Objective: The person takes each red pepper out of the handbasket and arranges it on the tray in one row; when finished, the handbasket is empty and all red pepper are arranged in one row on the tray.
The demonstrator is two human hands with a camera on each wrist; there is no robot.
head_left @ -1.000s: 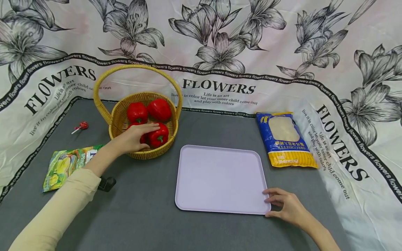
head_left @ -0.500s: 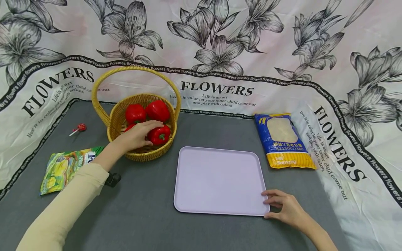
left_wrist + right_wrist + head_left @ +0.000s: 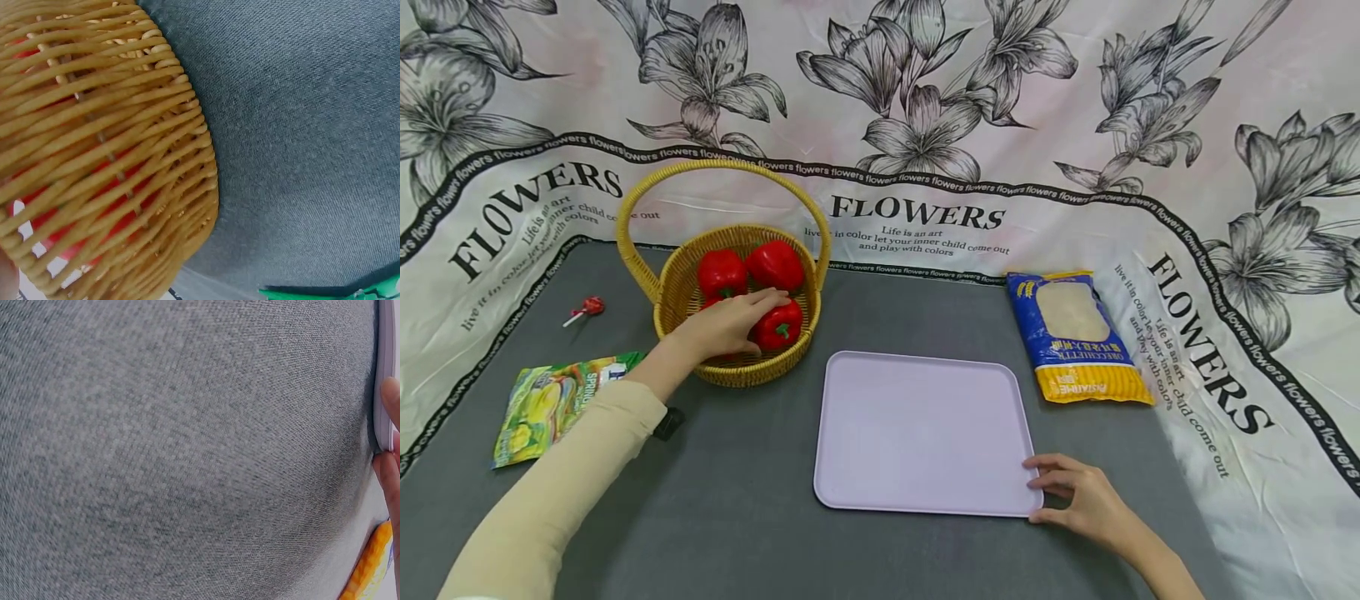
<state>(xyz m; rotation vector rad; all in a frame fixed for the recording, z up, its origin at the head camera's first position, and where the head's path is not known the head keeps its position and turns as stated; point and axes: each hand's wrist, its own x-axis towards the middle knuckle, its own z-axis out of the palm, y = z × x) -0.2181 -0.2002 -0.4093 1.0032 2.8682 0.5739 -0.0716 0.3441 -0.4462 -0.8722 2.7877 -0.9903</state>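
In the head view my left hand (image 3: 722, 325) reaches into the yellow wicker basket (image 3: 752, 373). Its fingers curve over the front right red bell pepper (image 3: 781, 327), with the thumb against the near side. More red bell peppers lie behind it, and one is partly hidden by the hand. The left wrist view shows the basket's woven side (image 3: 125, 144) with red showing through the gaps. My right hand (image 3: 1078, 492) holds the near right corner of a flat lilac tray (image 3: 925, 433). In the right wrist view, the thumb (image 3: 392, 397) touches the tray rim (image 3: 384, 419).
A red lollipop (image 3: 587, 310) and a green and yellow packet (image 3: 546, 408) lie left of the basket, the packet partly behind the left sleeve. A blue and yellow pasta bag (image 3: 1078, 337) lies behind the tray at the right. The basket's tall handle (image 3: 722, 162) arches over it.
My left hand has shifted slightly right and settled closer over the front right pepper. The right hand stays at the tray corner. The head view has shifted slightly.
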